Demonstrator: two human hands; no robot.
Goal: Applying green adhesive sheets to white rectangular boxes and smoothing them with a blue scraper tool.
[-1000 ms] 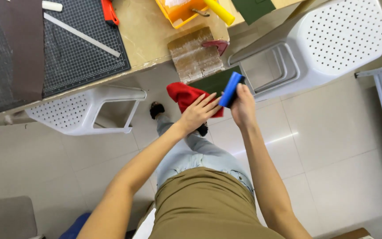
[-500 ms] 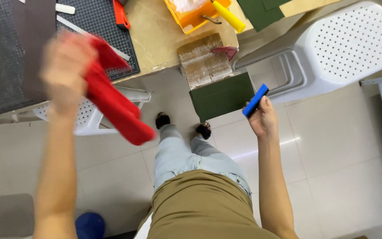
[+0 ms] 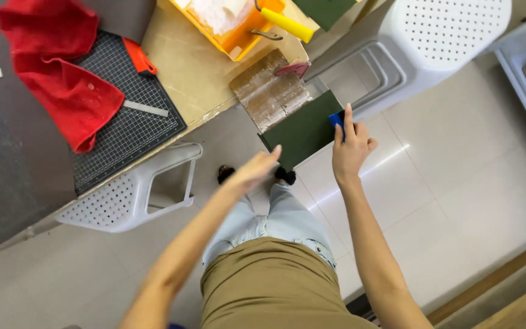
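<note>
**A person looks down at their hands beside a cluttered counter**

The view looks straight down a standing person's body: a tan top, pale blue jeans and dark shoes on a light tiled floor.

The right hand (image 3: pixel 349 149) is raised in front of the body. Its fingers (image 3: pixel 348 119) are closed on a small blue tool (image 3: pixel 336 117), of which only the top end shows; the index finger lies straight along it. The tool rests against the right edge of a dark green sheet (image 3: pixel 302 131), which hangs off the counter (image 3: pixel 193 79) edge above the person's feet.

The left hand (image 3: pixel 257 169) is stretched forward, just left of the green sheet and below it in the picture. Its fingers are extended, loosely together and holding nothing. It is slightly blurred.

On the counter, a red cloth (image 3: pixel 56 73) lies crumpled at the far left, partly over a black gridded cutting mat (image 3: pixel 129 125). A metal ruler (image 3: pixel 145 108) and a red-handled tool (image 3: pixel 138 58) lie on the mat. Farther right sits a yellow tray (image 3: pixel 238 38) with a yellow-handled roller (image 3: pixel 287 24). A worn, paint-smeared board (image 3: pixel 269 91) lies just above the green sheet.

Two white perforated plastic stools stand nearby: one (image 3: pixel 129 198) at the left under the counter edge, one (image 3: pixel 439 36) at the upper right.
</note>
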